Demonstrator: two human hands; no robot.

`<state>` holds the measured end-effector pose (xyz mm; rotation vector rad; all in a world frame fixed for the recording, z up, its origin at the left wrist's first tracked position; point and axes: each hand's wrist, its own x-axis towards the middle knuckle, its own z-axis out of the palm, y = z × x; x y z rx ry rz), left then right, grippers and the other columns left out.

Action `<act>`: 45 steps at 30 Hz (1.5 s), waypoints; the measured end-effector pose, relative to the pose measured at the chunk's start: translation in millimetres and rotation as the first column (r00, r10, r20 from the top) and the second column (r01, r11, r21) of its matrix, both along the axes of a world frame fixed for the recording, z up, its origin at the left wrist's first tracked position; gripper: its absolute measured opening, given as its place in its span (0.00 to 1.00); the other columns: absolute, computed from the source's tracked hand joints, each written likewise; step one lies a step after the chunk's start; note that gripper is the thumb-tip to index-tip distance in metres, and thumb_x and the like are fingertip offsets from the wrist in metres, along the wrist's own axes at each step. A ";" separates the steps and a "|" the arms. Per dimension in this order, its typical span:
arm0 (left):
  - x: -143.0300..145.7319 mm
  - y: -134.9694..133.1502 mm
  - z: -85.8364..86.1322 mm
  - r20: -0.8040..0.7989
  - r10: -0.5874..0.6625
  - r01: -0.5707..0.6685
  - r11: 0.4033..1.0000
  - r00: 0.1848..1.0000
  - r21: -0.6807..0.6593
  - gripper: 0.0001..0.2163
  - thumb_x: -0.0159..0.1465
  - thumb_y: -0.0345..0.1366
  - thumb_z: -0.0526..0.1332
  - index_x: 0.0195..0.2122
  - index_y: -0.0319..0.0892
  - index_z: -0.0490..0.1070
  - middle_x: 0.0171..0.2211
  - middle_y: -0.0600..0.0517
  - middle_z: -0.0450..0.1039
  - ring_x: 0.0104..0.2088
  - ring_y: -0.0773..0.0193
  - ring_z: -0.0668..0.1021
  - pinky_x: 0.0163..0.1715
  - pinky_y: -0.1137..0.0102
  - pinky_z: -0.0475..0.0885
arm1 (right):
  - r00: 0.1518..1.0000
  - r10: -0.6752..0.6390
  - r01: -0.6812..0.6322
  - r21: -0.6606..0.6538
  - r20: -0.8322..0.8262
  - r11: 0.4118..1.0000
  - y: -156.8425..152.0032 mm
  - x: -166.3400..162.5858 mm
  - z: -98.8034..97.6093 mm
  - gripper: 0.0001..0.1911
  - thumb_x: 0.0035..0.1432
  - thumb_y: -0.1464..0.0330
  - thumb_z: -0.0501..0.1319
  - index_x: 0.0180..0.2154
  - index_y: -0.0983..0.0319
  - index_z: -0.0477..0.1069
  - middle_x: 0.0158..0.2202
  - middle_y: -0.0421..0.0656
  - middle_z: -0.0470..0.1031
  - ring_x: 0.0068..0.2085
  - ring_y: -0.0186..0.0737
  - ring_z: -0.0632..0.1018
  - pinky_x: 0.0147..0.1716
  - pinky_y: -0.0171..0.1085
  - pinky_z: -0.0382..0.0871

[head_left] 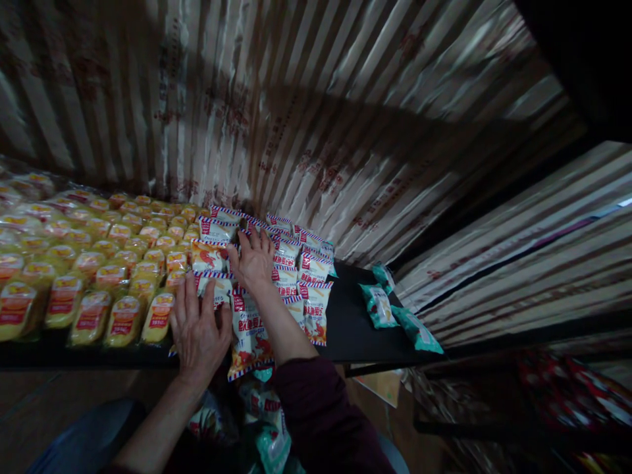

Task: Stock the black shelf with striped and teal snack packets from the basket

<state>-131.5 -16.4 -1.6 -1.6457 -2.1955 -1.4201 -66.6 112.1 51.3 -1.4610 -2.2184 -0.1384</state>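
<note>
Several white snack bags with blue-and-red striped edges stand in rows on the black shelf. My left hand rests at the front left of these rows, fingers stretched and thumb apart, touching a snack bag that it partly covers. Farther back, my right hand lies over the middle of the bags with its fingers spread. A front snack bag leans out over the shelf edge below my right forearm. Whatever lies beneath my palms is hidden.
Yellow packaged cakes fill the shelf on the left in rows. Green snack bags lie loose near its right end. More green bags are below by my lap. A corrugated wrapped wall stands behind; red packages sit at lower right.
</note>
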 end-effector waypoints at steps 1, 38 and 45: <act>0.3 0.4 -0.1 0.005 -0.001 0.001 1.000 1.000 -0.003 0.23 0.62 0.38 0.56 0.59 0.40 0.62 0.67 0.38 0.48 0.66 0.44 0.52 0.60 0.48 0.53 | 1.000 0.000 0.000 -0.010 0.007 1.000 3.7 -1.8 -1.3 0.25 0.64 0.54 0.52 0.57 0.59 0.64 0.63 0.50 0.60 0.65 0.53 0.54 0.61 0.55 0.46; -0.4 -3.3 -6.0 -0.071 -0.055 0.059 0.996 0.996 0.062 0.25 0.61 0.36 0.59 0.59 0.38 0.61 0.66 0.36 0.46 0.66 0.41 0.52 0.60 0.48 0.56 | 0.996 -0.094 0.094 -0.052 -0.002 0.994 -12.2 29.8 -7.9 0.29 0.62 0.50 0.52 0.57 0.60 0.63 0.64 0.54 0.57 0.65 0.56 0.54 0.59 0.58 0.52; 6.2 -6.6 -3.0 -0.026 -0.034 0.035 0.999 0.999 0.018 0.25 0.61 0.38 0.57 0.60 0.41 0.60 0.67 0.37 0.46 0.66 0.41 0.51 0.59 0.45 0.53 | 0.996 -0.092 0.092 -0.078 -0.001 0.993 -22.8 39.8 -16.2 0.32 0.62 0.50 0.52 0.61 0.60 0.59 0.66 0.55 0.53 0.67 0.55 0.51 0.60 0.58 0.50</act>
